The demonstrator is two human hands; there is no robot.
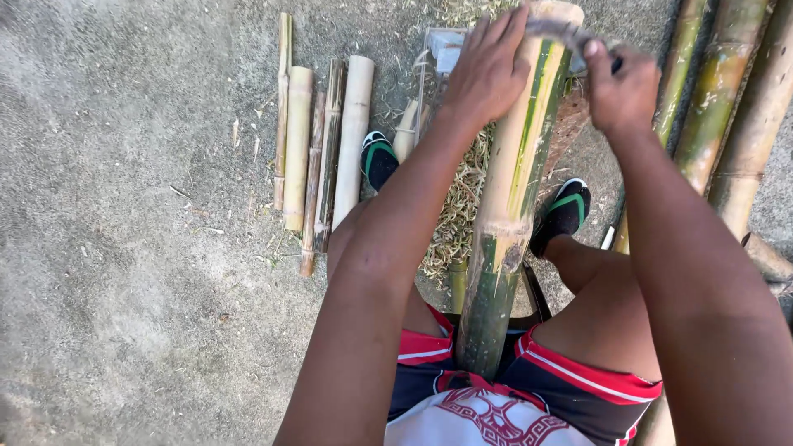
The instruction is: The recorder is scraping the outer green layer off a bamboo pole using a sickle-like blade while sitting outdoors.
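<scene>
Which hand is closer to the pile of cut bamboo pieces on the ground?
Left. The left hand grips the big bamboo pole, nearer the cut bamboo pieces; the right hand is beyond the pole.

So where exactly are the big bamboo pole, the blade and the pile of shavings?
bamboo pole (pixel 505 223): head view, mid-shaft, on the scraped pale strip.
blade (pixel 555 30): head view, flat metal between the hands.
pile of shavings (pixel 459 216): head view, heap on the ground.

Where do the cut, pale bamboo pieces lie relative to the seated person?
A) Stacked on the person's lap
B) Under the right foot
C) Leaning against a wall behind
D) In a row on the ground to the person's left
D: the cut bamboo pieces lie side by side on the ground, beyond the left foot.
</scene>
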